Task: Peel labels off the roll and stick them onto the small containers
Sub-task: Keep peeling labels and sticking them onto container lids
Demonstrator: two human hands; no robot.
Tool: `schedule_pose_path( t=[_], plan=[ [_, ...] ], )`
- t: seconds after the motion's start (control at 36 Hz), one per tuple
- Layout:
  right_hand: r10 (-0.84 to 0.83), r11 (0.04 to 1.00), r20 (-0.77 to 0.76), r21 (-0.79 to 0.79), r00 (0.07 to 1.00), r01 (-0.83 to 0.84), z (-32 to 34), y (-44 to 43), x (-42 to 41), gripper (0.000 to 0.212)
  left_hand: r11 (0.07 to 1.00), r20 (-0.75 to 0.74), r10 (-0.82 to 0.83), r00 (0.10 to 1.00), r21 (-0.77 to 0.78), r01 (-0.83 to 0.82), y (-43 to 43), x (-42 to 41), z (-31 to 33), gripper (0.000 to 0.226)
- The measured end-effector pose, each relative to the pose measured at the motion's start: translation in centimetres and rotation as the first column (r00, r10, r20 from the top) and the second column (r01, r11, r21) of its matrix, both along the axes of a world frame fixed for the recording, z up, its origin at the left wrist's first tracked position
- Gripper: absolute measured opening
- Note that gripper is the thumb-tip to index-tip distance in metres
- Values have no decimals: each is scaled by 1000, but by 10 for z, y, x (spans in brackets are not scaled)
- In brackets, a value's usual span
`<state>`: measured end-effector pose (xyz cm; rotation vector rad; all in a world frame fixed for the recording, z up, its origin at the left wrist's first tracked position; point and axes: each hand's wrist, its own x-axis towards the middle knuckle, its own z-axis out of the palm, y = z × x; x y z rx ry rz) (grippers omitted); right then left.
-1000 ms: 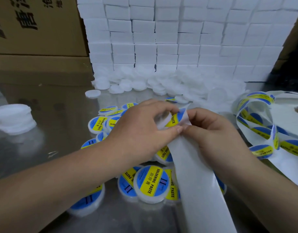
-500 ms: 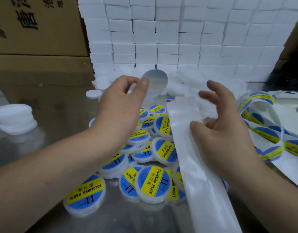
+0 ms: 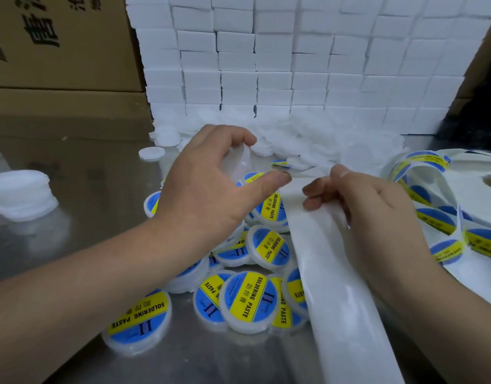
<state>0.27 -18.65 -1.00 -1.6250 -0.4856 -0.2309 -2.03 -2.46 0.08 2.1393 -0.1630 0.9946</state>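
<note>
Tabletop [image 3: 86,176], left hand [image 3: 208,195]: container [image 3: 240,162], right hand [image 3: 377,212]: strip [image 3: 344,314]

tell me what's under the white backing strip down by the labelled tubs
Labelled containers poke out from under the left edge of the backing strip. Whatever lies further beneath is covered.

Bright overhead light, glare on steel table [image 3: 80,189], edges bowed.

Over the steel desk [image 3: 86,195], the left hand [image 3: 211,189] held a blank white container [image 3: 240,162] in curled fingers above a pile of labelled containers [image 3: 250,297], while the right hand [image 3: 377,212] gripped the bare backing strip [image 3: 344,314] just beside it.
</note>
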Motion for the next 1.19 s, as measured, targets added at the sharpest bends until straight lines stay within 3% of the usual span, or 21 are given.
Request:
schedule_pose_path(
  t=[0.22,0.44,0.5,0.56,0.64,0.72,0.81,0.92,1.19],
  plan=[
    [-85,996,-13,-17,996,85,1,1,0,29,988,9,45,999,151,-46,3,2,-2,46],
    [-172,981,73,-73,982,177,-2,2,0,25,963,-23,105,994,250,-96,5,9,-7,34],
    [-210,977,61,-12,976,212,0,-2,3,27,985,-92,130,987,130,-118,9,13,-6,30],
    [-213,977,65,24,975,212,3,-4,5,27,981,-169,25,985,-184,-57,11,15,0,18],
    [-135,991,70,1,988,135,2,1,2,26,787,-142,-279,950,-600,141,9,14,9,23],
    [-8,995,66,-98,998,15,-2,6,-1,22,547,-85,-522,848,-796,257,4,12,10,30],
    [75,977,90,-205,993,-55,-4,7,-2,9,412,-28,-641,767,-856,314,0,10,8,30],
    [102,978,108,-195,989,-80,-6,6,-3,19,327,25,-692,722,-880,344,-2,9,6,27],
    [112,982,83,-160,990,-98,-1,6,-6,35,274,39,-806,591,-861,430,-5,6,2,35]
  ],
)
